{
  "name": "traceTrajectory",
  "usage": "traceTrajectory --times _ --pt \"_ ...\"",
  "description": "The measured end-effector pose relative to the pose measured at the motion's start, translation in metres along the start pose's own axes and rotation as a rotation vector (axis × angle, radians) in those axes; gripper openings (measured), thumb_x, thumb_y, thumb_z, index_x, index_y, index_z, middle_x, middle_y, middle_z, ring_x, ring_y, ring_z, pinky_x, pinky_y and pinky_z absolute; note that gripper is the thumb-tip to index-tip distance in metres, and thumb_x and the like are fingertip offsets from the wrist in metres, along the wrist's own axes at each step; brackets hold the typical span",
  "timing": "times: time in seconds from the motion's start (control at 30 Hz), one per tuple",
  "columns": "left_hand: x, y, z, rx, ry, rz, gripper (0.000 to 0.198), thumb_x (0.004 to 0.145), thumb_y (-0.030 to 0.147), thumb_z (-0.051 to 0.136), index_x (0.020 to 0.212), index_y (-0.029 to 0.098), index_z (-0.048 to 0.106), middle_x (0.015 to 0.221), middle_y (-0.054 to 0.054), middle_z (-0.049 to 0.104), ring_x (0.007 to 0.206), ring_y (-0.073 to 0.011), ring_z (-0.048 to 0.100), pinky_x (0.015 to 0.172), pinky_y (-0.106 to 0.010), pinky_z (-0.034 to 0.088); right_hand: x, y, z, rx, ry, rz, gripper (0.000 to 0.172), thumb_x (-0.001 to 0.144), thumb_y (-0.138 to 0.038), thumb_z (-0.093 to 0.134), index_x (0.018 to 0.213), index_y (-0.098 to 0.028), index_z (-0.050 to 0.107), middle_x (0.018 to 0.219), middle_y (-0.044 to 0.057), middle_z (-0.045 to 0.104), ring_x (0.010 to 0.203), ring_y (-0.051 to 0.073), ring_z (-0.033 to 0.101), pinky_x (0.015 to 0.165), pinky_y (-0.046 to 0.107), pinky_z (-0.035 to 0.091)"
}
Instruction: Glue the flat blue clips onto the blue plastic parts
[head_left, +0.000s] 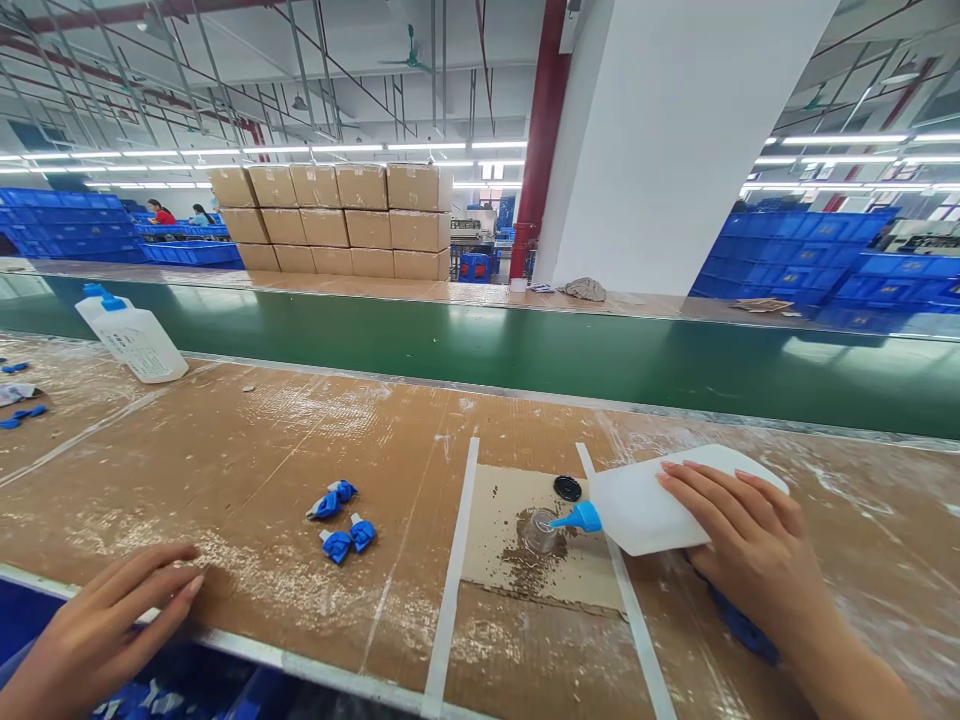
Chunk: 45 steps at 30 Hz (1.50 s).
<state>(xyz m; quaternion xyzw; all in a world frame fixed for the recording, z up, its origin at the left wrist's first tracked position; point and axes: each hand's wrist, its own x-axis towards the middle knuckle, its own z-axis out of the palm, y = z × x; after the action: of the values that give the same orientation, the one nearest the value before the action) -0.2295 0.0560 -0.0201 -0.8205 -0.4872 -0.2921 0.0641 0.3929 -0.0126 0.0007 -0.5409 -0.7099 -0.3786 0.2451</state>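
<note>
My right hand [742, 520] grips a white plastic squeeze bottle [652, 500], tilted nearly on its side. Its blue nozzle [581, 517] points left, with the tip at the rim of a small clear cup [541, 532]. The cup stands on a stained piece of cardboard [499, 490], beside a round black lid [568, 488]. Near the table's front edge, my left hand [127, 610] rests with its fingers stretched out and holds nothing. To the right of that hand lie several small blue pieces [336, 545] with white ends.
Strips of white tape [454, 580] flank the cardboard. Two more bottles [135, 340] stand at the left, by a green conveyor belt [360, 335]. Stacked cartons [337, 220], blue crates [795, 260] and a white pillar [645, 150] are beyond. A blue bin [255, 690] sits below the table edge.
</note>
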Motion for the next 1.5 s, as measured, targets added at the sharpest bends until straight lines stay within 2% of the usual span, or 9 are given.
traceTrajectory --times 0.17,0.3,0.47,0.6,0.93,1.03,1.1,1.27,1.5 --pt "0.056 0.064 0.014 -0.060 -0.283 -0.123 0.044 0.086 0.044 0.049 0.130 0.036 0.043 0.142 0.003 0.041 0.126 -0.0249 0.044 0.106 -0.037 0.038 -0.001 0.000 -0.001 0.027 -0.013 0.007 0.058 0.070 0.000 0.047 0.122 -0.023 0.049 0.119 0.005 0.063 0.106 0.023 0.059 0.098 0.042 0.035" --pt "0.083 0.099 0.027 -0.130 -0.560 -0.048 0.072 0.084 0.051 0.053 0.144 0.032 0.019 0.153 -0.005 0.017 0.137 -0.0290 0.026 0.110 -0.044 0.031 -0.002 0.000 0.000 0.038 -0.012 0.015 0.057 0.071 -0.001 0.047 0.123 -0.024 0.049 0.119 0.005 0.063 0.106 0.024 0.060 0.097 0.042 0.035" --pt "0.104 0.112 0.043 -0.153 -0.739 0.003 0.083 0.081 0.053 0.057 0.146 0.030 0.012 0.155 -0.009 0.001 0.140 -0.0333 0.010 0.111 -0.051 0.023 -0.004 0.004 0.003 0.014 -0.011 -0.010 0.059 0.070 0.001 0.046 0.124 -0.023 0.048 0.119 0.006 0.063 0.107 0.023 0.059 0.098 0.043 0.034" --pt "0.123 0.115 0.051 -0.187 -0.804 0.029 0.079 0.083 0.053 0.054 0.145 0.034 0.010 0.155 -0.006 -0.003 0.140 -0.0322 0.010 0.111 -0.049 0.023 -0.005 0.009 0.006 -0.027 0.004 -0.090 0.058 0.070 -0.001 0.047 0.125 -0.019 0.048 0.118 0.007 0.063 0.107 0.023 0.058 0.098 0.042 0.034" --pt "0.179 0.155 0.065 -0.327 -1.035 0.259 0.068 0.081 0.046 0.060 0.140 0.037 0.028 0.155 -0.003 0.008 0.140 -0.0311 0.011 0.111 -0.051 0.022 -0.004 0.009 0.008 0.009 0.022 -0.042 0.049 0.073 -0.005 0.046 0.121 -0.017 0.049 0.114 0.010 0.064 0.106 0.024 0.057 0.096 0.043 0.035" --pt "0.194 0.168 0.070 -0.498 -1.069 0.339 0.056 0.083 0.040 0.060 0.135 0.035 0.039 0.149 -0.003 0.028 0.136 -0.0269 0.027 0.111 -0.045 0.026 -0.007 0.009 0.011 0.070 0.041 0.134 0.045 0.074 -0.009 0.048 0.118 -0.021 0.050 0.113 0.009 0.064 0.105 0.026 0.057 0.095 0.044 0.036" --pt "0.197 0.169 0.077 -0.622 -1.028 0.295 0.048 0.085 0.034 0.057 0.131 0.033 0.042 0.140 -0.002 0.043 0.128 -0.0226 0.039 0.109 -0.040 0.031 -0.009 0.010 0.011 0.129 0.045 0.320 0.043 0.074 -0.017 0.053 0.117 -0.021 0.051 0.114 0.010 0.062 0.107 0.028 0.056 0.096 0.046 0.035" --pt "0.190 0.155 0.100 -0.726 -0.854 0.201 0.035 0.085 0.027 0.054 0.120 0.029 0.052 0.127 -0.001 0.054 0.118 -0.0200 0.048 0.105 -0.036 0.035 -0.007 0.026 -0.002 0.276 0.124 1.180 0.073 0.051 -0.050 0.074 0.115 -0.019 0.055 0.109 0.012 0.062 0.101 0.035 0.057 0.084 0.048 0.043" --pt "0.178 0.160 0.099 -0.558 -0.697 0.257 0.024 0.082 0.017 0.050 0.104 0.025 0.058 0.105 -0.001 0.060 0.099 -0.0185 0.056 0.090 -0.032 0.043 -0.034 0.043 -0.029 0.374 0.277 1.499 0.078 0.048 -0.050 0.078 0.111 -0.012 0.055 0.107 0.019 0.064 0.092 0.035 0.063 0.068 0.042 0.052"
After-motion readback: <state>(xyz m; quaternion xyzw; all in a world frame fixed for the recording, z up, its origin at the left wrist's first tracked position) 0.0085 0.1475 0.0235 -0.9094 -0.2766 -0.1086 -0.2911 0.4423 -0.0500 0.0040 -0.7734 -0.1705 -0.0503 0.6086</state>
